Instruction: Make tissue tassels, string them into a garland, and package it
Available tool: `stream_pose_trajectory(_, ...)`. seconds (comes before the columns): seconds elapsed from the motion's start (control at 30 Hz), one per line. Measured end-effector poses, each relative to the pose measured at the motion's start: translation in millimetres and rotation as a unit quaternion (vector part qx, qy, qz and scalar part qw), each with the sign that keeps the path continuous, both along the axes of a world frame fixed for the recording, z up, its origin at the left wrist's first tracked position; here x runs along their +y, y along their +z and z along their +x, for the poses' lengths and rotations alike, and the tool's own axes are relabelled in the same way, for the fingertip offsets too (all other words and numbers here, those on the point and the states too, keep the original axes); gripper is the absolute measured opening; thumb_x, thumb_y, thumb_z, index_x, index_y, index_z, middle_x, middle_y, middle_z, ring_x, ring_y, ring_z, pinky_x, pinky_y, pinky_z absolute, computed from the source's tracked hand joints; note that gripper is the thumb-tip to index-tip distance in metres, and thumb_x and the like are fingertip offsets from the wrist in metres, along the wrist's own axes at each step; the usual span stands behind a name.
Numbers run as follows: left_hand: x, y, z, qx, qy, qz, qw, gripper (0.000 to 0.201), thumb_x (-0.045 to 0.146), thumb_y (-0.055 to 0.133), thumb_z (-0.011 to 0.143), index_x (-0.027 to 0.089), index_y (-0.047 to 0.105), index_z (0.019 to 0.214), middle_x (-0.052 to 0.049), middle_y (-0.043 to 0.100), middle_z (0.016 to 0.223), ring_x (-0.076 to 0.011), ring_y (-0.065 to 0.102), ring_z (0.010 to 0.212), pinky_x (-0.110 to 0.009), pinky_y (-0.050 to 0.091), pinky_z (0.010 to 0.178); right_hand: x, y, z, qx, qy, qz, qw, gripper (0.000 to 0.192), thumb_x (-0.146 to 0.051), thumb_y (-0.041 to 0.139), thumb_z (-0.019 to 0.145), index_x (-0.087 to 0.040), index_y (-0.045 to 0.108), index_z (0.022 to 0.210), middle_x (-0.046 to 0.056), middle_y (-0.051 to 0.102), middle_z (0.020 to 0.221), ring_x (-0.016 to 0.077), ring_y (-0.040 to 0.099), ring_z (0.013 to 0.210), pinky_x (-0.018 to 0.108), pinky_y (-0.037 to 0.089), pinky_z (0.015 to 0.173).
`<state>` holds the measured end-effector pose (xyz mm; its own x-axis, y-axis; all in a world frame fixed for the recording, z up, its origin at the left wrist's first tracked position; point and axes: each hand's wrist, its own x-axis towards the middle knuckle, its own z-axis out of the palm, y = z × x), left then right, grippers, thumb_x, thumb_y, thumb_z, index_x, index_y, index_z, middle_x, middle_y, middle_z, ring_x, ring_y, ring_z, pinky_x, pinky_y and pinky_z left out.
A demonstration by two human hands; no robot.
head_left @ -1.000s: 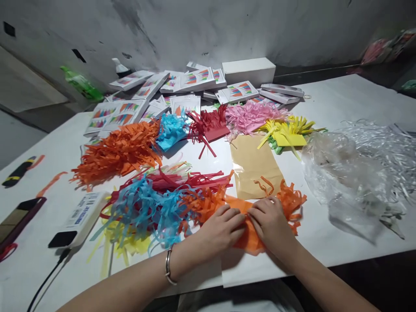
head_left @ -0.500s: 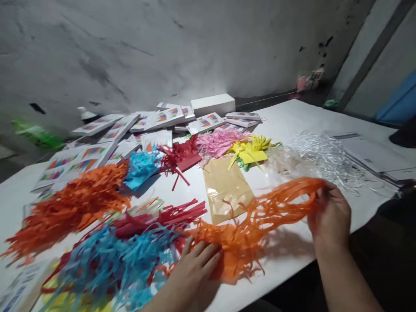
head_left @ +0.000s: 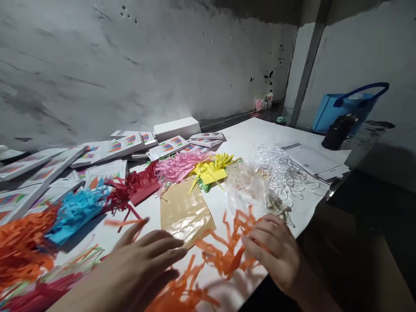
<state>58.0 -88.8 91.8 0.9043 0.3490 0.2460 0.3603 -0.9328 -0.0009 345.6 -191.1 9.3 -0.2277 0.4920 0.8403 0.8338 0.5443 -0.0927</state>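
Observation:
Loose orange tissue-paper fringe (head_left: 224, 251) lies along the near part of the table, its strips fanned out. My right hand (head_left: 276, 251) has its fingers curled round the right end of these strips. My left hand (head_left: 146, 253) is left of the fringe with its fingers spread, holding nothing. More orange strips (head_left: 182, 294) lie just below it. Beyond both hands is a tan sheet under shiny clear plastic (head_left: 185, 212). Past it sit fringed paper bundles in yellow (head_left: 212, 173), pink (head_left: 182, 165), dark red (head_left: 143, 186) and blue (head_left: 78, 210).
Flat printed boxes (head_left: 123, 145) are piled at the back left beside a white box (head_left: 177, 128). White strings (head_left: 276, 169) and clear plastic bags (head_left: 243, 186) lie at right, near papers (head_left: 312, 160). A black bottle (head_left: 338, 132) and blue bag (head_left: 344, 110) stand further right.
My view has swung right, bringing the blue bag and bottle into sight. My left hand has lifted off the orange fringe. My right hand has come lower and closer, still gripping orange strips.

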Motion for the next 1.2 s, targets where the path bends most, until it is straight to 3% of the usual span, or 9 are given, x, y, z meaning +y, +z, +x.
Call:
stream_pose_trajectory(0.07,3.0,1.2,41.5,-0.007,0.015,-0.104,0.994,0.022,0.034,0.053,0.098,0.031,0.075,0.101,0.001,0.078,0.097,-0.0176,0.069,0.089,-0.029,0.048,0.089,4.7,-3.7,-12.0,-0.004,0.013,-0.008,1.0,0.031,-0.01,0.038,0.102,-0.014,0.067,0.113,0.005,0.075,0.091,0.017,0.067,0.091,0.041,0.045,0.105)
stream_pose_trajectory(0.17,3.9,-20.8,77.2,-0.02,0.047,-0.303,0.952,0.027,0.032,0.049,0.1,0.025,0.075,0.097,-0.003,0.076,0.092,-0.0173,0.067,0.086,-0.026,0.049,0.079,11.2,-18.4,-23.6,0.011,0.011,-0.031,0.999,0.03,-0.009,0.039,0.101,-0.016,0.064,0.115,0.005,0.075,0.09,0.0176,0.069,0.089,0.043,0.049,0.102)
stream_pose_trajectory(0.33,16.1,-56.8,76.2,-0.061,0.161,-0.537,0.826,0.032,0.05,0.068,0.086,0.019,0.074,0.089,-0.002,0.073,0.083,-0.0181,0.063,0.079,-0.024,0.047,0.071,24.8,-40.0,-32.4,0.089,0.009,-0.038,0.995,0.023,-0.009,0.045,0.097,-0.019,0.061,0.11,0.002,0.073,0.083,0.016,0.069,0.079,0.045,0.046,0.105)
stream_pose_trajectory(0.43,22.9,-61.2,73.4,-0.079,0.172,-0.607,0.771,0.038,0.054,0.073,0.08,0.017,0.072,0.088,-0.001,0.07,0.08,-0.017,0.06,0.077,-0.023,0.045,0.071,34.6,-40.1,-39.0,0.123,0.023,-0.017,0.992,0.022,-0.008,0.045,0.096,-0.017,0.063,0.103,0.002,0.072,0.081,0.0158,0.067,0.077,0.045,0.045,0.103)
stream_pose_trajectory(0.5,23.7,-62.9,74.8,-0.105,0.186,-0.619,0.756,0.042,0.057,0.076,0.076,0.016,0.07,0.082,0.0,0.068,0.077,-0.0164,0.058,0.074,-0.024,0.044,0.07,40.1,-39.6,-46.1,0.186,0.034,-0.019,0.982,0.02,-0.008,0.048,0.095,-0.019,0.064,0.099,0.001,0.07,0.078,0.015,0.066,0.074,0.044,0.048,0.099)
stream_pose_trajectory(0.63,22.0,-71.7,77.3,-0.168,0.219,-0.585,0.763,0.048,0.063,0.076,0.073,0.016,0.067,0.074,-0.002,0.066,0.074,-0.0178,0.058,0.076,-0.026,0.045,0.072,45.1,-49.7,-64.7,0.356,0.078,-0.077,0.928,0.02,-0.014,0.051,0.097,-0.021,0.066,0.108,0.003,0.07,0.086,0.0157,0.067,0.079,0.034,0.057,0.081)
stream_pose_trajectory(0.73,24.1,-78.1,76.0,-0.167,0.212,-0.571,0.775,0.05,0.066,0.068,0.079,0.016,0.067,0.074,-0.003,0.067,0.074,-0.0187,0.06,0.074,-0.027,0.047,0.071,46.2,-63.4,-74.3,0.411,0.071,-0.078,0.905,0.02,-0.026,0.057,0.098,-0.023,0.067,0.116,0.005,0.07,0.09,0.0168,0.069,0.082,0.027,0.059,0.072)
stream_pose_trajectory(0.97,33.1,-76.3,77.9,-0.128,0.119,-0.413,0.894,0.03,0.047,0.057,0.095,0.021,0.067,0.085,-0.003,0.072,0.082,-0.0184,0.065,0.079,-0.027,0.052,0.075,48.8,-67.1,-65.6,0.324,-0.005,-0.057,0.944,0.025,-0.02,0.055,0.099,-0.02,0.064,0.122,0.006,0.073,0.085,0.0184,0.069,0.076,0.03,0.062,0.068)
stream_pose_trajectory(1.2,38.4,-81.7,79.9,-0.159,0.045,-0.306,0.938,0.017,0.031,0.057,0.097,0.027,0.065,0.111,0.001,0.072,0.084,-0.0157,0.068,0.08,-0.034,0.049,0.098,48.7,-60.3,-57.1,0.33,-0.015,-0.083,0.94,0.015,-0.026,0.051,0.102,-0.023,0.065,0.108,0.003,0.073,0.081,0.0161,0.072,0.072,0.025,0.062,0.065)
